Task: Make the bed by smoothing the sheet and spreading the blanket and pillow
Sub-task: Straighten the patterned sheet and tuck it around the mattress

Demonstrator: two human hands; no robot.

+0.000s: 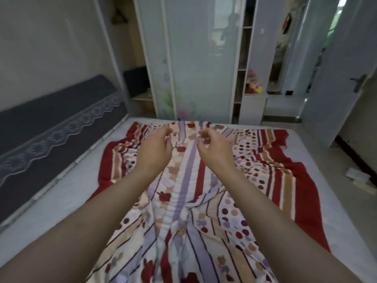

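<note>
A striped and dotted blanket [187, 201] in red, purple and beige lies rumpled across the middle of the bed, with folds bunched near me. The pale sheet [61, 197] shows around it on the left, far and right sides. Both my arms reach forward above the blanket. My left hand [157, 146] and my right hand [214, 148] hover close together over the blanket's far half. Their fingers are loosely curled and hold nothing. No pillow is in view.
A dark padded headboard [51, 123] with a lace trim runs along the left wall. A white wardrobe [195, 58] with shelves stands beyond the bed's far edge. A door [346, 78] is at the right, with floor and a small item beside the bed.
</note>
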